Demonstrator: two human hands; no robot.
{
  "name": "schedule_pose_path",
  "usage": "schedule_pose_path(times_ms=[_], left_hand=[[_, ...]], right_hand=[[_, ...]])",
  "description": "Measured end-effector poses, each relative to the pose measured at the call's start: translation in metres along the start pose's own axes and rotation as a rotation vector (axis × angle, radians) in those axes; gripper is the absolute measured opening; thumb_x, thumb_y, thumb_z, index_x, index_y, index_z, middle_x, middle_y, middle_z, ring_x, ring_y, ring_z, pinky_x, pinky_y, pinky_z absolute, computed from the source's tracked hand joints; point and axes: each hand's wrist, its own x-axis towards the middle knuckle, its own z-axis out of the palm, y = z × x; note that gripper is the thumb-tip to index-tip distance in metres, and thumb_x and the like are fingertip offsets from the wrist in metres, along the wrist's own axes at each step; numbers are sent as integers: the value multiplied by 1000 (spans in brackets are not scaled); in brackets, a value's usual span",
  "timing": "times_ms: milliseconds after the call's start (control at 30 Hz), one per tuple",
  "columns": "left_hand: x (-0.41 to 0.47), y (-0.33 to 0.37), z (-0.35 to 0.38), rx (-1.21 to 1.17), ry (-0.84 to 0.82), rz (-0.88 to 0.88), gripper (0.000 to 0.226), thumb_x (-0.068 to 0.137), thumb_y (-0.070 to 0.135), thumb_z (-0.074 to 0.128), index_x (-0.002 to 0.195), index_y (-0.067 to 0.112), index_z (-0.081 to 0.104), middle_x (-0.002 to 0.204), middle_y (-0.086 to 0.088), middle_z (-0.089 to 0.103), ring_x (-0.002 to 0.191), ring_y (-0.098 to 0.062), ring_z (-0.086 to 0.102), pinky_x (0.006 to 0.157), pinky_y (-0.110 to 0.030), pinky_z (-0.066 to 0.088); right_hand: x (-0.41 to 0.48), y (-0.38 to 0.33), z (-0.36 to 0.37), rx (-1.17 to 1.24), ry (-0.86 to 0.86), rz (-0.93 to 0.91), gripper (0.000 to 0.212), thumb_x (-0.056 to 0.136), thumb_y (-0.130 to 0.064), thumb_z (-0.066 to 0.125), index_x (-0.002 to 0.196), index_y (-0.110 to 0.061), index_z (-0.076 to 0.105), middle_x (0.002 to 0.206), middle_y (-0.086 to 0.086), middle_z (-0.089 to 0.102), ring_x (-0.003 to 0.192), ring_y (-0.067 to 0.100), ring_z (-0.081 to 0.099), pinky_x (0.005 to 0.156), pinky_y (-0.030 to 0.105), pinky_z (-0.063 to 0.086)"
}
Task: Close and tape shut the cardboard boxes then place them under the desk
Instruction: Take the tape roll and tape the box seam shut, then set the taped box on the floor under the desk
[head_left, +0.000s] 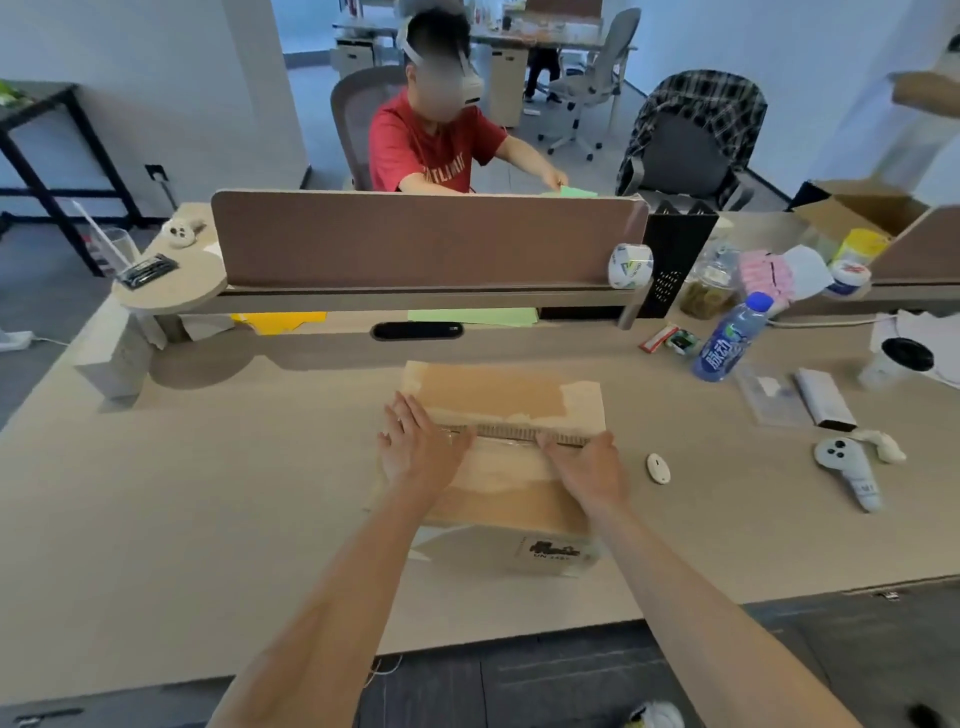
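A brown cardboard box (498, 395) lies on the beige desk (218, 493) in front of me, its top flaps folded down and meeting along a middle seam. My left hand (421, 447) lies flat on the left end of that seam, fingers spread. Over the right end, my right hand (587, 462) presses down flat, fingers together. A strip of clear tape seems to run along the seam between the hands. A roll of tape (629, 265) sits on the divider ledge at the back right.
A brown divider panel (426, 236) stands behind the box, with a person in a red shirt seated beyond it. A blue bottle (730, 338), a white controller (847, 467), a small white oval object (658, 467), a cup (898, 361) and an open cardboard box (857, 208) crowd the right side.
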Motion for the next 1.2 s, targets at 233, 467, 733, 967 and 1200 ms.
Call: schedule_pose_path(times_ms=[233, 467, 733, 967, 1200], left_hand=[[20, -18, -9, -348, -55, -50, 101, 88, 62, 51, 151, 1, 2, 151, -19, 29, 132, -40, 38, 103, -45, 33], [23, -45, -11, -632, -175, -156, 64, 85, 59, 60, 124, 10, 50, 117, -11, 59, 102, -28, 57, 78, -33, 44], [18, -56, -4, -502, -122, -123, 54, 101, 50, 30, 124, 6, 49, 119, -24, 58, 111, -39, 55, 89, -41, 44], [3, -61, -10, -508, -40, -231, 49, 105, 38, 25, 119, -1, 52, 116, -31, 58, 110, -43, 54, 90, -41, 40], [-19, -85, -10, -692, 79, -518, 42, 104, 35, 28, 117, 6, 56, 112, -24, 61, 108, -38, 56, 87, -39, 40]], right_hand=[[6, 8, 0, 89, -9, 71, 91, 60, -87, 56, 116, -16, 64, 113, 3, 71, 109, 29, 64, 87, 36, 52], [8, 12, -1, 152, 4, 62, 64, 85, -66, 55, 115, -10, 66, 115, 10, 70, 110, 29, 64, 84, 33, 47], [5, 19, -3, 104, 16, -20, 47, 102, -46, 37, 118, -7, 58, 122, 13, 63, 116, 34, 56, 90, 39, 42], [22, -6, -1, 63, -26, -133, 45, 104, -35, 36, 106, 0, 64, 112, 21, 66, 107, 39, 59, 85, 41, 44], [34, -38, 20, 34, -132, -268, 39, 105, -22, 33, 84, -2, 59, 97, 24, 66, 91, 37, 61, 72, 37, 40]])
